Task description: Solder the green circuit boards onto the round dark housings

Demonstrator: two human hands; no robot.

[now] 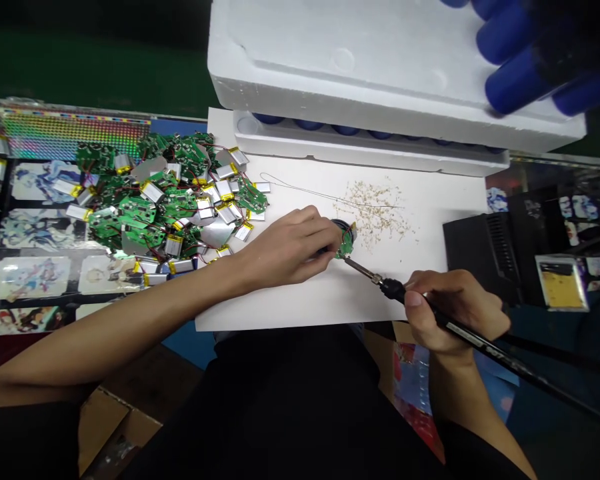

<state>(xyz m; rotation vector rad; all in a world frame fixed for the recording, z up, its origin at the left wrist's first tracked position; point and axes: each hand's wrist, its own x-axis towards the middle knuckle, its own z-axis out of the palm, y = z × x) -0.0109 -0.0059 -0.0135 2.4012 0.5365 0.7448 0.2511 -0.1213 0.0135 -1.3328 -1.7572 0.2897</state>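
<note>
My left hand (305,247) is closed on a small green circuit board (347,243) seated in a dark round piece, most of which my fingers cover. Pen-like in my right hand (455,307) is a black soldering iron (510,360). Its metal tip points left and lies at the board's lower edge; whether it touches cannot be made out. A length of thin wire (320,193) lies on the white sheet (280,310) beyond my left hand.
On the left lies a heap of green boards with silver battery cells (170,207). Yellowish crumbs (380,210) are scattered on the sheet. White foam trays (380,87) with blue cylinders (515,80) stand at the back. A black box (480,253) sits to the right.
</note>
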